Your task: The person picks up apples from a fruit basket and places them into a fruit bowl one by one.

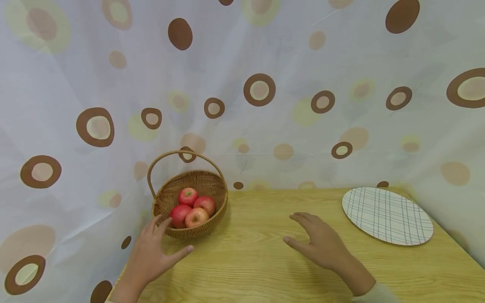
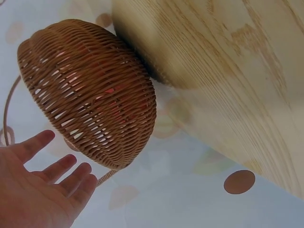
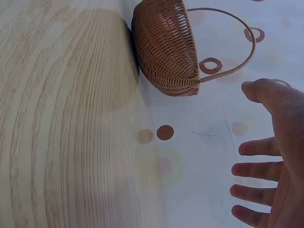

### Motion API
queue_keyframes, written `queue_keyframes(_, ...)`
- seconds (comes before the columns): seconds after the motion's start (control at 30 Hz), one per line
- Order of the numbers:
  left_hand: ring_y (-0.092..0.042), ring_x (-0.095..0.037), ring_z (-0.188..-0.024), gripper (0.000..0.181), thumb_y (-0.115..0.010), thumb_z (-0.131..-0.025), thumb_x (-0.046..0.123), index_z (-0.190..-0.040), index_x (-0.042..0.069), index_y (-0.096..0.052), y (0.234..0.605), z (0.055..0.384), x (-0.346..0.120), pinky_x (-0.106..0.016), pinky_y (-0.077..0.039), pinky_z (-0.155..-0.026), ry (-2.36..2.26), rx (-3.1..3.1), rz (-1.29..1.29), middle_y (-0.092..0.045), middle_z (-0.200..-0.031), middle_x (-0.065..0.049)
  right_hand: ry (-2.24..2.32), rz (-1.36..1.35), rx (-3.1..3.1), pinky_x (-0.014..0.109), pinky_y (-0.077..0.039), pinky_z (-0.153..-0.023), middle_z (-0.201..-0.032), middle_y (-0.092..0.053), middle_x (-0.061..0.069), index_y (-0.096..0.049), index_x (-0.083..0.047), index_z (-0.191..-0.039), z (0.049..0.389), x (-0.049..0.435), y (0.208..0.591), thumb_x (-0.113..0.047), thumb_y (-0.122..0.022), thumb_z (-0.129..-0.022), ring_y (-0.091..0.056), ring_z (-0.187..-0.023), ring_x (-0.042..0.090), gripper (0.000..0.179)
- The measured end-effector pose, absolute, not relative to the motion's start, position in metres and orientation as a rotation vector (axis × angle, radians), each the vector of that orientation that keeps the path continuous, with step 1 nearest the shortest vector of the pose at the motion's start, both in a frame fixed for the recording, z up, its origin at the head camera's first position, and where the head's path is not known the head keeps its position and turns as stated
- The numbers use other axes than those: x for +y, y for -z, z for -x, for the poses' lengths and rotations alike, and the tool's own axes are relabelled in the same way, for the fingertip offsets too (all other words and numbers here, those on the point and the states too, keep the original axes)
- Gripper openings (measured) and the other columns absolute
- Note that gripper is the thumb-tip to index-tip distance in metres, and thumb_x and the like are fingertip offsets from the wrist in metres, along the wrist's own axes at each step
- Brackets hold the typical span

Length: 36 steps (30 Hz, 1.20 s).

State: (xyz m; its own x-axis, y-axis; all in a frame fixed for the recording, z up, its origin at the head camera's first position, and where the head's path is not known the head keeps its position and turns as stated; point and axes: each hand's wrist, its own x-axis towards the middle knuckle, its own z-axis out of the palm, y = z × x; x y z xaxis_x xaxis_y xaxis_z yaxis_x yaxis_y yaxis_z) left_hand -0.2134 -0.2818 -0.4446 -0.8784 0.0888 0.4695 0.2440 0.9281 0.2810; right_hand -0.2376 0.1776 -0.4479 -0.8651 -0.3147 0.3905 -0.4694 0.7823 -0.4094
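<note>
A brown wicker basket [image 1: 204,181] with a tall arched handle [image 1: 182,152] stands at the left back of the table. Several red apples [image 1: 196,217] lie in it. My left hand [image 1: 151,254] is at the basket's near left side, thumb and fingers spread; in the left wrist view its fingers [image 2: 59,168] reach toward the woven wall [image 2: 90,95] and hold nothing. Over the middle right of the table is my right hand [image 1: 322,242], apart from the basket, with thumb and fingers extended and nothing in them. In the right wrist view its palm side [image 3: 289,156] shows, fingers apart.
An oval plate [image 1: 386,216] with a blue checked pattern lies at the right back of the wooden table [image 1: 257,261]. A white curtain [image 1: 227,139] with brown and yellow circles hangs behind the table and along both sides.
</note>
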Motion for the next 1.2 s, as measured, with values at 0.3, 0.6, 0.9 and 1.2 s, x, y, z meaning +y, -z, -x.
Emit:
queue_keyframes(0.3,-0.045,-0.058,-0.14,0.103,-0.077,-0.081,0.078,-0.149,0.003,-0.057,0.443,0.216,-0.289,-0.083,-0.041,-0.101,0.488,-2.661,0.192,-0.047,-0.155,-0.03,-0.767,-0.645,-2.649,0.064,-0.054,-0.105,-0.152,-0.062,0.012,-0.062,-0.014,-0.147,0.241,0.159,0.446,-0.062,-0.066,-0.099,-0.06,-0.137,0.04,0.068)
queue_keyframes(0.6,-0.043,-0.059,-0.141,0.103,-0.077,-0.083,0.075,-0.152,0.002,-0.054,0.444,0.219,-0.292,-0.083,-0.041,-0.102,0.503,-2.681,0.174,-0.045,-0.157,-0.03,-0.797,-0.676,-2.658,0.064,-0.051,-0.109,-0.154,-0.06,0.013,-0.061,-0.012,-0.149,0.247,0.137,0.444,-0.059,-0.069,-0.098,-0.058,-0.14,0.04,0.069)
queue_keyframes(0.9,-0.044,-0.061,-0.14,0.104,-0.078,-0.082,0.074,-0.153,0.002,-0.051,0.443,0.222,-0.298,-0.083,-0.041,-0.102,0.496,-2.682,0.167,-0.044,-0.156,-0.032,-0.848,-0.693,-2.67,0.064,-0.05,-0.111,-0.156,-0.058,0.012,-0.059,-0.013,-0.151,0.25,0.118,0.446,-0.06,-0.069,-0.098,-0.057,-0.142,0.039,0.071)
queue_keyframes(1.2,-0.048,-0.06,-0.136,0.113,-0.081,-0.076,0.076,-0.155,0.002,-0.048,0.448,0.228,-0.305,-0.081,-0.044,-0.1,0.492,-2.665,0.172,-0.046,-0.152,-0.033,-0.905,-0.727,-2.661,0.065,-0.05,-0.11,-0.155,-0.058,0.015,-0.059,-0.012,-0.151,0.252,0.098,0.444,-0.061,-0.068,-0.098,-0.057,-0.142,0.041,0.072)
